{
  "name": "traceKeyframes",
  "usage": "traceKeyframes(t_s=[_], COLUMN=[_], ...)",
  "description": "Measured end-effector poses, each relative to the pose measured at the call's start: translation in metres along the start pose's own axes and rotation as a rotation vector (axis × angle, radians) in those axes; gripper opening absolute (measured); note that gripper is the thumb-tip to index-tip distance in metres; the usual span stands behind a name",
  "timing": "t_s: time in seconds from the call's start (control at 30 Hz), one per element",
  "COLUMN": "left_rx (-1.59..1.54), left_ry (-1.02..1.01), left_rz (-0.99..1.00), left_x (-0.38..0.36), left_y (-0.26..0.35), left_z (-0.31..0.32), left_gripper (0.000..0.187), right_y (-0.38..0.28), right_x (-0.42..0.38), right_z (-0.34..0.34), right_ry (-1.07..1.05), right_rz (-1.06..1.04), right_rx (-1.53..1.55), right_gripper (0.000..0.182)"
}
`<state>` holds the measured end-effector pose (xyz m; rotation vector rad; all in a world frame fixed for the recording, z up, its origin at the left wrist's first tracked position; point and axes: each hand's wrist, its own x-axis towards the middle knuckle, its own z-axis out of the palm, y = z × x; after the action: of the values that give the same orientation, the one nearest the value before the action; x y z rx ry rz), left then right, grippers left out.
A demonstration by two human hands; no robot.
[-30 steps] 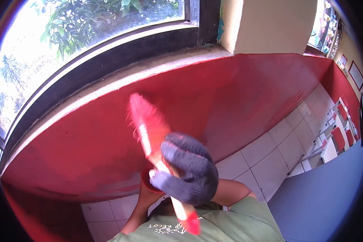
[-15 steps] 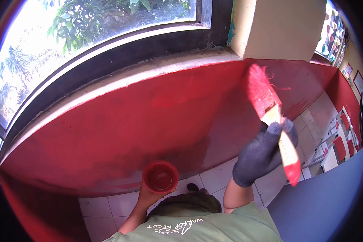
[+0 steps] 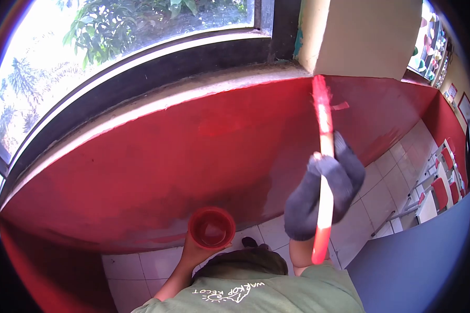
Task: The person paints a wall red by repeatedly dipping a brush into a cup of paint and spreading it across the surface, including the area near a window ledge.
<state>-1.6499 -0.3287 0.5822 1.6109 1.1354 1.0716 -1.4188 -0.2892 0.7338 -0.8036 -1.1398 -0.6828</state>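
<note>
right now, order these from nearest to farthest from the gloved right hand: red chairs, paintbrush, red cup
1. Paintbrush, gripped in the gloved right hand.
2. Red cup, to its left, in the left hand.
3. Red chairs, far right, across the room.

The round red cup [image 3: 212, 228] looks like smooth plastic. The long pale brush handle [image 3: 325, 203] looks wooden, and the dark knitted glove [image 3: 324, 193] is matt cloth.

The bare left hand [image 3: 196, 252] curls around the side of the round red plastic cup [image 3: 212, 233], its forearm [image 3: 175, 277] slanting up to it. Right of the cup and farther forward, the dark-gloved right hand [image 3: 325, 189] is raised, fingers closed in a grip, wrist below.
</note>
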Motion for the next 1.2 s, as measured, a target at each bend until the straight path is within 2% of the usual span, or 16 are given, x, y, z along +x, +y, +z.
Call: traceKeyframes(t_s=[0.07,0.17,0.2,0.27,0.37,0.4,0.47,0.53,0.6,0.83,0.87,0.9,1.03,1.07,1.13,1.2], left_rx=[-0.059,-0.266,-0.472,-0.262,-0.046,-0.274,-0.149,-0.066,-0.124,-0.170,-0.241,0.424,-0.163,-0.004,-0.127,-0.143], left_ry=[0.007,0.034,0.041,-0.005,-0.256,0.239,0.031,0.042,0.041,0.042,0.005,0.121,-0.245,-0.006,-0.026,-0.046], left_rz=[0.010,0.008,-0.039,-0.076,0.180,0.056,0.022,0.007,0.023,0.006,0.001,0.173,0.155,0.122,-0.156,-0.166], left_x=[0.004,0.003,0.002,0.003,0.004,0.001,0.002,0.000,0.000,0.002,0.004,0.015,0.015,0.001,-0.004,-0.001], left_y=[-0.014,-0.003,-0.020,-0.053,-0.070,-0.011,0.008,0.009,0.003,-0.011,-0.011,0.059,-0.041,-0.044,-0.029,-0.019], left_z=[0.002,0.008,0.011,-0.003,-0.011,0.032,0.008,0.004,0.003,0.002,0.003,0.011,-0.009,-0.006,-0.005,-0.005], left_gripper=[0.090,0.078,0.075,0.071,0.077,0.082,0.085,0.085,0.085,0.082,0.078,0.067,0.071,0.078,0.088,0.089], right_y=[0.004,-0.020,-0.035,-0.059,-0.055,-0.051,-0.021,-0.008,0.005,-0.018,-0.035,-0.042,-0.050,-0.042,-0.015,0.006], right_x=[-0.013,-0.009,-0.020,-0.027,-0.031,-0.036,-0.002,-0.006,0.001,-0.008,-0.010,-0.027,-0.023,-0.016,-0.013,-0.012], right_z=[0.016,0.019,0.025,0.024,0.026,0.034,0.011,0.013,0.009,0.020,0.018,0.024,0.022,0.024,0.008,0.008], right_ry=[-0.044,-0.524,-0.453,-0.358,-0.291,-0.173,-0.319,0.067,0.268,-0.274,-0.579,-0.481,-0.259,-0.157,-0.245,0.106], right_rz=[-0.055,-0.150,-0.105,-0.099,0.115,0.248,0.243,0.600,0.533,-0.146,0.234,-0.013,0.129,0.215,0.380,0.477], right_rx=[0.127,0.401,0.524,0.623,0.944,1.045,0.615,0.446,0.256,0.235,0.569,0.609,0.888,0.951,0.541,0.285], right_gripper=[0.031,0.029,0.031,0.034,0.024,0.021,0.014,0.017,0.018,0.015,0.035,0.034,0.023,0.017,0.012,0.014])
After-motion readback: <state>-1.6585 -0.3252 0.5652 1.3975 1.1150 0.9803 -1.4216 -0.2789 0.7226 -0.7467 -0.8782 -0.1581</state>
